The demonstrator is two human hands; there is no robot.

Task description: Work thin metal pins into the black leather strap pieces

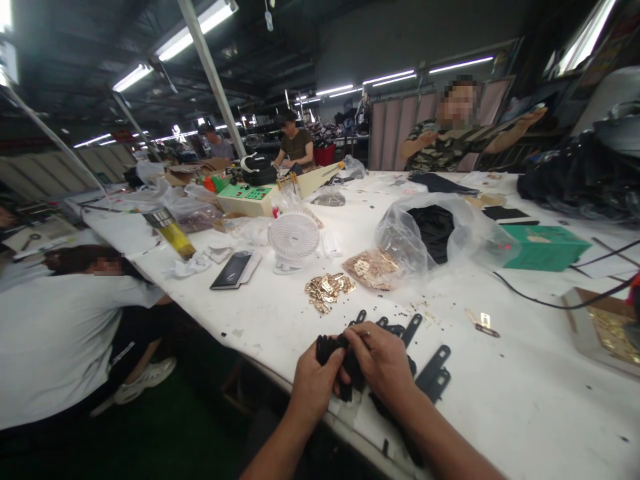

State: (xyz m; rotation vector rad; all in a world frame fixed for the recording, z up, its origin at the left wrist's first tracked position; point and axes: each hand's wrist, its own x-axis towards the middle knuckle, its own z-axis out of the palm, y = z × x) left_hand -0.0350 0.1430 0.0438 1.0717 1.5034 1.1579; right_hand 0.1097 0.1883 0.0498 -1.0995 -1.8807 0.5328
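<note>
My left hand (314, 383) and my right hand (383, 360) meet at the near edge of the white table (525, 413). Both are closed around a bunch of black straps (333, 350). My right thumb and forefinger pinch at the top of the bunch. More black straps (434, 373) with slotted ends lie fanned out just beyond and right of my hands. A small heap of gold metal clips (327, 290) lies farther in, and a second heap (373, 267) spills from a clear plastic bag (450, 233).
A white desk fan (293, 240), a phone (234, 269), a green box (545, 247), a black cable (565, 303) and a cardboard tray of gold parts (603, 330) sit on the table. A person in white bends down at the left; other people sit at the far side.
</note>
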